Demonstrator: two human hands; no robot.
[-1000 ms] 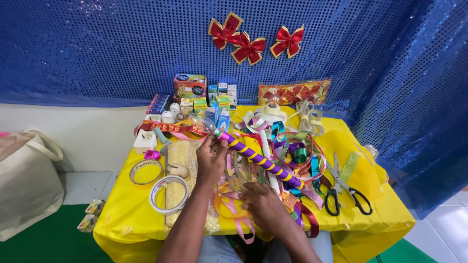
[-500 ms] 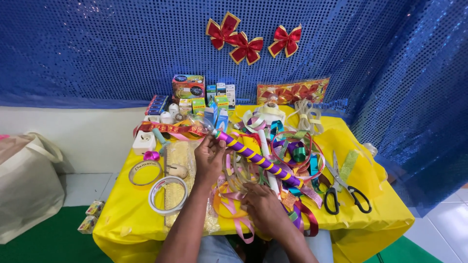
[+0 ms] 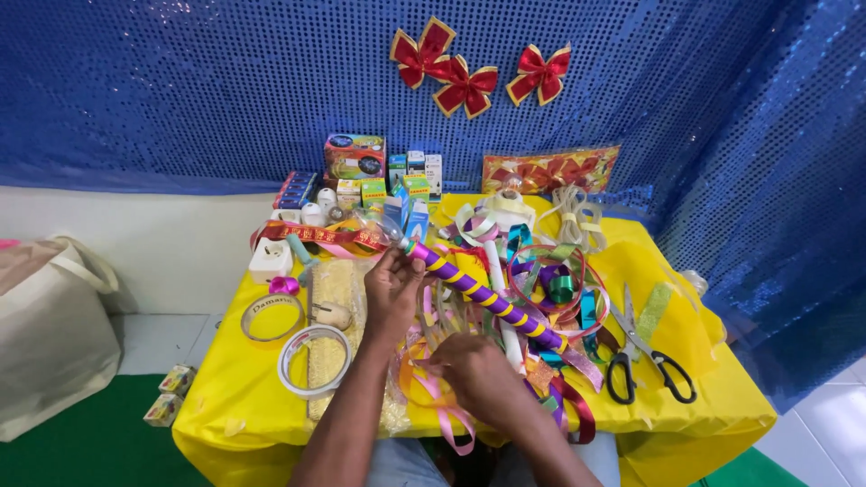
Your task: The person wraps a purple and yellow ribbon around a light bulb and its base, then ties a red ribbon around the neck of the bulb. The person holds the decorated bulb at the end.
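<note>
A long stick point(image 3: 487, 298) wrapped in purple and yellow spiral ribbon lies slanted over the yellow table point(image 3: 713, 397). My left hand point(image 3: 393, 287) grips its upper end near the table's middle. My right hand point(image 3: 475, 377) is lower down, fingers closed among loose pink and orange ribbon strips point(image 3: 442, 410) beside the stick's lower part. A tangle of coloured ribbons point(image 3: 550, 280) surrounds the stick on the right.
Two tape rolls point(image 3: 311, 361) and a woven straw piece point(image 3: 332, 289) lie left of my arm. Black-handled scissors point(image 3: 645, 356) sit at right. Small boxes point(image 3: 356, 162) and a bow packet point(image 3: 550, 169) line the back. Red bows point(image 3: 465, 86) hang on the blue sequin curtain. A cloth bag point(image 3: 50, 334) stands at left.
Both hands stay on the stick and ribbons with only a slight shift; the view has barely moved.
</note>
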